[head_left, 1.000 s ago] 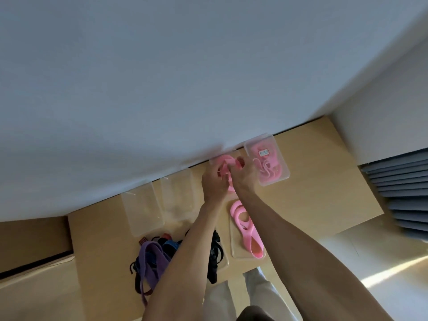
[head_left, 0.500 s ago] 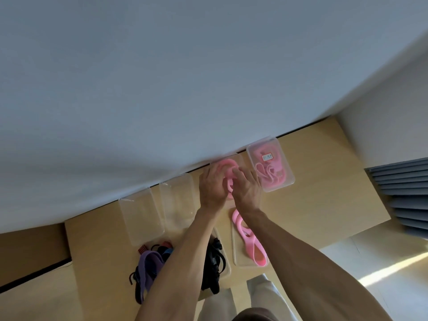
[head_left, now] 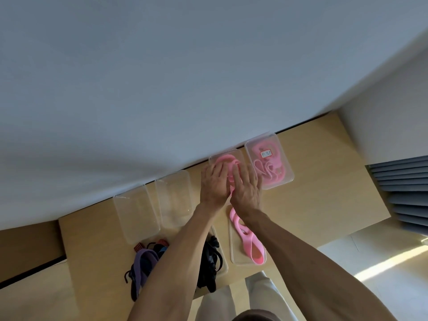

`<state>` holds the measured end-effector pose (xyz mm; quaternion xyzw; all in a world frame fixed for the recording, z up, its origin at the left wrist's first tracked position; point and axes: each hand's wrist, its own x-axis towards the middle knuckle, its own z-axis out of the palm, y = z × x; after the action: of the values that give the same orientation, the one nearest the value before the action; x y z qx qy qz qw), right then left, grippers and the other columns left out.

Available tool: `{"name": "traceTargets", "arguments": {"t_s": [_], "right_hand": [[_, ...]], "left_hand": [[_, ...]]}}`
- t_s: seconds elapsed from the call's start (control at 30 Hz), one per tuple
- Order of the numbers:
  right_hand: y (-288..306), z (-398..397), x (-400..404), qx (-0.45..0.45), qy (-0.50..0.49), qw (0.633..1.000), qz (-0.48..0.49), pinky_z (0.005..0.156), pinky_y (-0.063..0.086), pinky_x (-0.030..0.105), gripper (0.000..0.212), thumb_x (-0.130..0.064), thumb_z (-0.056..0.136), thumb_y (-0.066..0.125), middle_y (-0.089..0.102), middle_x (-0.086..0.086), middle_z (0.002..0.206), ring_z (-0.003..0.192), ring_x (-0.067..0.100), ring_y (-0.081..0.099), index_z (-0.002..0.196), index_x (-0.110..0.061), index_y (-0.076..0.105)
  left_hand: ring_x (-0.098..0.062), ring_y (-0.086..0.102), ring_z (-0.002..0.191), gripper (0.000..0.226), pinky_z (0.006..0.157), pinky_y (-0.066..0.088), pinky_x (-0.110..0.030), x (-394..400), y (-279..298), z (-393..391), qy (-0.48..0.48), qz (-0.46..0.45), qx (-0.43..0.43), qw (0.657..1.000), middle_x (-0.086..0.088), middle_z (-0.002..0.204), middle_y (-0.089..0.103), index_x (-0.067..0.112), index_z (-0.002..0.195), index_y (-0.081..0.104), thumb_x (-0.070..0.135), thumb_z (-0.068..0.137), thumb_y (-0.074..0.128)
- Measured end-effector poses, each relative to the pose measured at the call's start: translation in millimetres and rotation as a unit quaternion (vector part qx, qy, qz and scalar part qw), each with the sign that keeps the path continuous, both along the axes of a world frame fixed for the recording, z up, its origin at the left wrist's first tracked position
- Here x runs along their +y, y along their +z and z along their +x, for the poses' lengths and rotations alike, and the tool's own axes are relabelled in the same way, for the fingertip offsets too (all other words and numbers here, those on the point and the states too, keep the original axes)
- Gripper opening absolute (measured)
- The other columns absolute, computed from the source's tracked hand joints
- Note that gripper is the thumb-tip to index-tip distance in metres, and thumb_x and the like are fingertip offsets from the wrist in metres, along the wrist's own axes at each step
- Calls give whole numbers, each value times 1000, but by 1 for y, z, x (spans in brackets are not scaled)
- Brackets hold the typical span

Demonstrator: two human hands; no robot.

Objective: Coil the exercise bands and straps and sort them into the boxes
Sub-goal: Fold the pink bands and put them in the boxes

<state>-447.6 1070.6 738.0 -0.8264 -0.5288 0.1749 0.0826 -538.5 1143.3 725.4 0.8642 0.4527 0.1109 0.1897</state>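
Both hands sit over the middle box (head_left: 239,156) at the wall. The left hand (head_left: 214,185) and the right hand (head_left: 246,188) lie side by side, fingers fairly straight, flat on the pink band (head_left: 225,162) coiled inside. A second ago the fingers were bunched and pinching the band above the box; half a second ago they were beginning to spread. Now they press down with flattened fingers, so the coil appears to have gone in and is being pushed flat. Whether any fingertip still hooks the band underneath cannot be told, since the hands hide most of it.

That likely means this band is nearly sorted; the risk is that it springs open once the hands lift.

To the right, touching or just beside the middle box, the labelled box (head_left: 286,179) already holds pink bands. To the left stand two clear boxes (head_left: 172,200) with nothing visible in them. Nearer the person, a pink strap (head_left: 249,242) lies loose and uncoiled on a clear lid or tray (head_left: 234,256), one end hanging over its near edge. A black strap bundle (head_left: 209,260) lies partly under the left forearm, and a purple band (head_left: 143,262) lies tangled with dark cords at the near left of the table (head_left: 312,205). Those still look unsorted.
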Motion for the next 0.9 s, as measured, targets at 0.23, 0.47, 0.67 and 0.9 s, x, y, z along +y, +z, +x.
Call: {"name": "traceTargets", "arguments": {"t_s": [0.23, 0.47, 0.67, 0.9], "right_hand": [[-6, 10, -1, 16, 8, 993, 120, 107, 42, 50, 52, 5, 82, 51, 58, 17, 137, 131, 34, 52, 133, -6, 53], [-9, 7, -7, -4, 40, 999, -22, 119, 17, 55, 78, 10, 78, 58, 36, 9, 159, 151, 28, 22, 151, -11, 40], [1, 3, 0, -39, 22, 998, 49, 110, 39, 58, 56, 3, 81, 59, 52, 19, 146, 140, 37, 44, 137, -3, 56], [5, 7, 0, -20, 12, 997, 69, 109, 39, 53, 68, 11, 72, 54, 53, 21, 142, 136, 37, 46, 139, -1, 53]], "left_hand": [[-26, 62, 121, 33, 95, 47, -41, -4, 2, -7, 10, 23, -54, 998, -9, 133, 64, 10, 128, 67, 11, 97, 54], [-28, 57, 130, 34, 101, 43, -51, -16, -10, -9, -11, 31, 39, 999, -5, 138, 63, 13, 123, 70, 11, 89, 65], [-28, 59, 127, 39, 98, 46, -49, -15, -6, -3, -6, 60, 13, 998, -10, 134, 65, 10, 126, 68, 12, 88, 66], [-31, 61, 120, 37, 96, 48, -46, -18, 2, -14, -2, 54, -1, 999, -14, 128, 65, 6, 124, 66, 4, 89, 52]]}}
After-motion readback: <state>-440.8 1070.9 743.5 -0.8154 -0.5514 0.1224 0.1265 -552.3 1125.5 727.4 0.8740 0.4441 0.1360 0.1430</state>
